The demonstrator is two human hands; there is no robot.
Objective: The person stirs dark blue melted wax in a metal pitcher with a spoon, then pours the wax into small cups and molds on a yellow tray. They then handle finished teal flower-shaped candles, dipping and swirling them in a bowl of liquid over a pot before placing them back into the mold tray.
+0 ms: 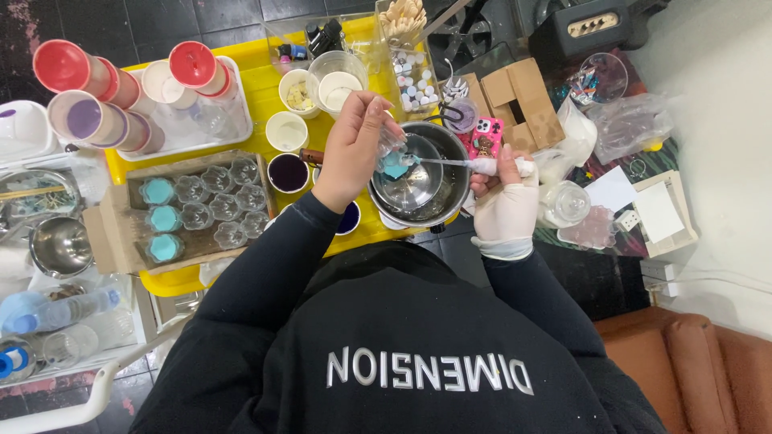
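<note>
While the bare left hand (354,149) pinches a small clear glass cup (392,154) of turquoise wax, tilted over the steel pot (418,173) on the yellow table (261,92), the gloved right hand (505,205) grips a thin white stick (450,162), tip at the cup.

Left hand (354,149) bare, raised, fingers pinched together at the tips in a closed grip. Right hand (505,201) gloved in white, fist closed in a grip, thumb uppermost. Both forearms in black sleeves, elbows bent, hands held near each other.
</note>
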